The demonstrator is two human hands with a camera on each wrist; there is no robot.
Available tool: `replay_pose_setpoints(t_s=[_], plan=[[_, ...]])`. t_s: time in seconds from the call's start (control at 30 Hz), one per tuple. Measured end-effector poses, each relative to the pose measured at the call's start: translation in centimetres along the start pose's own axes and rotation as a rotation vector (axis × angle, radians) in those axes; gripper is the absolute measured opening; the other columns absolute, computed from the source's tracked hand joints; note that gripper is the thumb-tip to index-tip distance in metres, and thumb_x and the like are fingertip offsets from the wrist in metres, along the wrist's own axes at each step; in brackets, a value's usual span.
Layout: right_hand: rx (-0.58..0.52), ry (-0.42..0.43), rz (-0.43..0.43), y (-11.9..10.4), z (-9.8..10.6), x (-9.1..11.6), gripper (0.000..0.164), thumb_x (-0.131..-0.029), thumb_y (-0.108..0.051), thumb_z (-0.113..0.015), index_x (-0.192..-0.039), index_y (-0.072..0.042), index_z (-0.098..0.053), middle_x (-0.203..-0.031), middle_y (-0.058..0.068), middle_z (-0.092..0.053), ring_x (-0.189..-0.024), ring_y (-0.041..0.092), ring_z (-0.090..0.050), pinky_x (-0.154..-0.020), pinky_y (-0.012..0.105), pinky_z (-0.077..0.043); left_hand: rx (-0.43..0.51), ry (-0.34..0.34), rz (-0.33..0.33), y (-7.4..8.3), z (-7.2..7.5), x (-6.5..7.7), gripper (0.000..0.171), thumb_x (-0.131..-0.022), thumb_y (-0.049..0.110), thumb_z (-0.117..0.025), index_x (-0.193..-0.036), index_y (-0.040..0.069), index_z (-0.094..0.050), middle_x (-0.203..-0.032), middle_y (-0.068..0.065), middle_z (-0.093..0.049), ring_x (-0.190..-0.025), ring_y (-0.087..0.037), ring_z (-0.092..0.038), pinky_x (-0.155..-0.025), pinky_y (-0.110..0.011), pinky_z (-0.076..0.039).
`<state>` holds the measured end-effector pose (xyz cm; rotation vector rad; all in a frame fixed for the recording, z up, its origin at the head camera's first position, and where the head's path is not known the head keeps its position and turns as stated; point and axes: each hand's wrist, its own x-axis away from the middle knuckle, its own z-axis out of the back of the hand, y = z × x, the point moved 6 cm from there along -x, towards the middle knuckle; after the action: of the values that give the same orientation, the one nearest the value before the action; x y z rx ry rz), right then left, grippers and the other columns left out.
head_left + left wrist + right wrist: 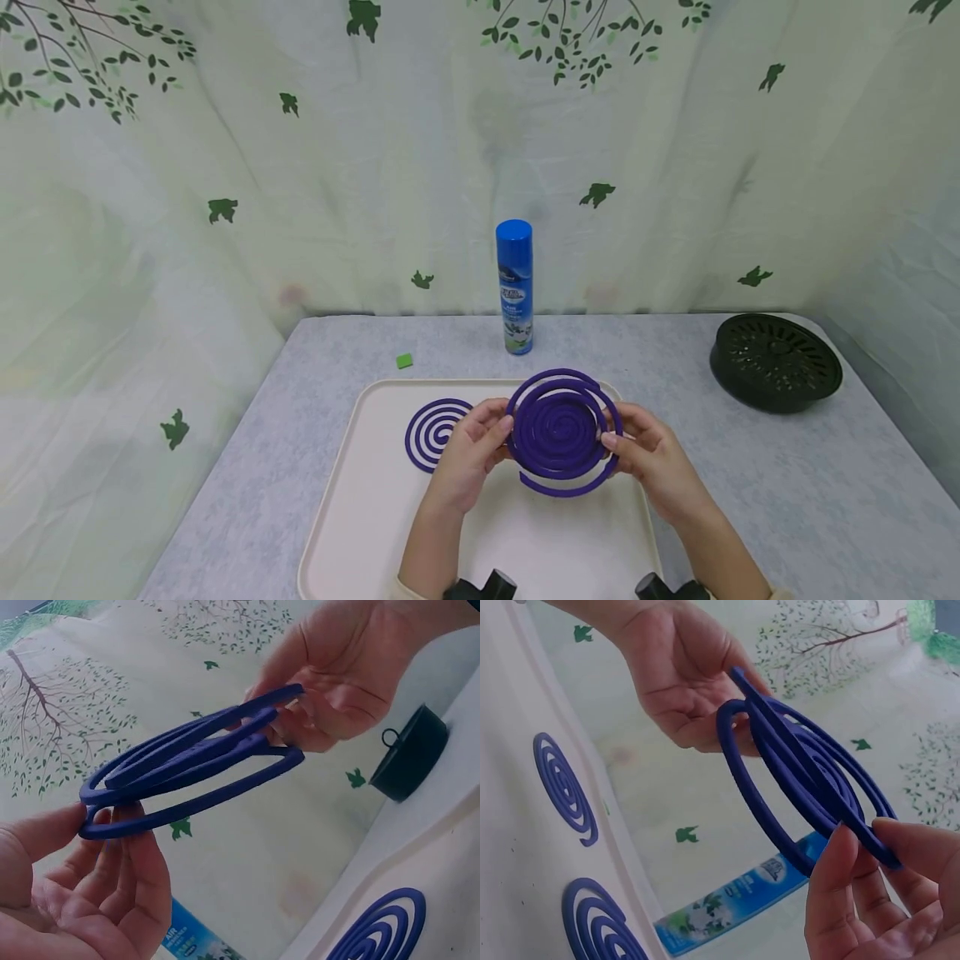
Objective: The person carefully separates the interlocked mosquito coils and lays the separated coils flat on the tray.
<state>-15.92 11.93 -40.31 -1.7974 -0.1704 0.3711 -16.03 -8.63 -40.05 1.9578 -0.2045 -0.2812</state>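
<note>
Left fingers (495, 435) and right fingers (624, 447) tight on purple coils (558, 429) — another coil (437, 435) partly hidden

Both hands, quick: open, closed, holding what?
Left hand: closed, pinching the left side of the purple spiral.
Right hand: closed, pinching the same purple spiral's right side.

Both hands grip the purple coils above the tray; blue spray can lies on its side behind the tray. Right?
One fix: the blue spray can stands upright, per the head view. Both the left hand and right hand grip the purple coils above the tray.
</note>
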Motion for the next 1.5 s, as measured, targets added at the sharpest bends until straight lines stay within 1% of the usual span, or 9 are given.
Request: replay_pose_setpoints(t_s=[0.3, 0.47, 0.57, 0.77, 0.93, 1.07, 1.27, 1.4, 1.5], plan=[[-0.021, -0.105, 0.002, -0.3, -0.5, 0.1, 0.023, -0.090, 0.002, -0.048, -0.109, -0.009, -0.052, -0.100, 0.004, -0.062, -0.083, 0.015, -0.059, -0.061, 0.029, -0.051, 0.032, -0.082, 0.012, 0.3, -0.4, 0.4, 0.016, -0.093, 0.007, -0.047, -0.102, 0.012, -0.059, -0.089, 0.001, -0.062, -0.078, -0.009, -0.058, -0.070, -0.023, -0.048], [0.000, -0.121, -0.037, -0.1, -0.5, 0.1, 0.019, -0.091, -0.002, -0.048, -0.110, -0.003, -0.046, -0.107, 0.007, -0.060, -0.085, 0.019, -0.059, -0.063, 0.033, -0.051, 0.039, -0.112, -0.008, 0.5, -0.6, 0.5, 0.019, -0.092, 0.004, -0.047, -0.106, 0.011, -0.058, -0.095, 0.000, -0.061, -0.083, -0.010, -0.058, -0.073, -0.024, -0.048], [0.008, -0.127, -0.057, 0.0, -0.5, 0.1, 0.020, -0.092, -0.004, -0.049, -0.110, -0.002, -0.043, -0.111, 0.008, -0.060, -0.088, 0.022, -0.060, -0.063, 0.035, -0.051, 0.039, -0.106, -0.005, 0.5, -0.6, 0.5, 0.021, -0.091, 0.000, -0.049, -0.108, 0.008, -0.057, -0.097, -0.003, -0.061, -0.084, -0.012, -0.059, -0.073, -0.026, -0.049], [0.013, -0.185, -0.036, -0.1, -1.0, 0.2, 0.023, -0.093, -0.004, -0.045, -0.115, 0.001, -0.038, -0.115, 0.009, -0.059, -0.088, 0.028, -0.061, -0.063, 0.035, -0.052, -0.038, -0.032, 0.067, 0.0, -0.3, 0.5, 0.028, -0.085, 0.000, -0.057, -0.113, -0.002, -0.053, -0.100, -0.007, -0.061, -0.081, -0.014, -0.061, -0.071, -0.028, -0.051], [0.033, -0.134, -0.055, 0.0, -1.0, 0.1, 0.024, -0.092, -0.005, -0.049, -0.113, 0.000, -0.040, -0.106, 0.008, -0.062, -0.084, 0.021, -0.061, -0.064, 0.032, -0.051, -0.120, 0.002, 0.037, 0.2, -0.3, 0.4, 0.035, -0.085, -0.002, -0.057, -0.117, -0.011, -0.046, -0.100, -0.008, -0.061, -0.082, -0.014, -0.061, -0.071, -0.028, -0.051], [0.022, -0.082, -0.070, 0.1, -0.9, 0.0, 0.025, -0.090, -0.005, -0.052, -0.115, -0.006, -0.045, -0.095, 0.005, -0.063, -0.084, 0.016, -0.061, -0.065, 0.030, -0.051, -0.105, -0.009, 0.015, 0.2, -0.3, 0.4, 0.033, -0.087, -0.001, -0.055, -0.118, -0.008, -0.047, -0.100, -0.006, -0.062, -0.082, -0.013, -0.061, -0.071, -0.027, -0.051], [0.008, -0.145, -0.038, -0.1, -1.4, 0.1, 0.026, -0.093, -0.003, -0.047, -0.117, -0.012, -0.050, -0.082, 0.003, -0.064, -0.074, 0.015, -0.061, -0.064, 0.032, -0.052, -0.038, -0.022, 0.033, 0.2, -0.3, 0.4, 0.027, -0.091, 0.005, -0.051, -0.117, 0.000, -0.052, -0.097, -0.002, -0.063, -0.077, -0.010, -0.060, -0.066, -0.022, -0.049], [0.056, -0.153, -0.026, -0.2, -1.5, 0.2, 0.023, -0.094, -0.005, -0.045, -0.116, -0.012, -0.050, -0.076, 0.005, -0.064, -0.070, 0.016, -0.063, -0.065, 0.031, -0.052, -0.102, -0.006, 0.056, 0.1, -0.3, 0.4, 0.032, -0.092, 0.009, -0.050, -0.121, -0.002, -0.049, -0.099, -0.002, -0.062, -0.079, -0.010, -0.060, -0.067, -0.024, -0.050], [0.094, -0.117, -0.018, -0.2, -1.5, 0.2, 0.018, -0.095, -0.008, -0.044, -0.112, -0.009, -0.049, -0.074, 0.006, -0.064, -0.067, 0.016, -0.062, -0.063, 0.030, -0.052, -0.150, -0.022, 0.072, 0.1, -0.4, 0.4, 0.036, -0.091, 0.009, -0.053, -0.124, -0.003, -0.047, -0.104, -0.004, -0.060, -0.083, -0.013, -0.060, -0.071, -0.027, -0.050]])
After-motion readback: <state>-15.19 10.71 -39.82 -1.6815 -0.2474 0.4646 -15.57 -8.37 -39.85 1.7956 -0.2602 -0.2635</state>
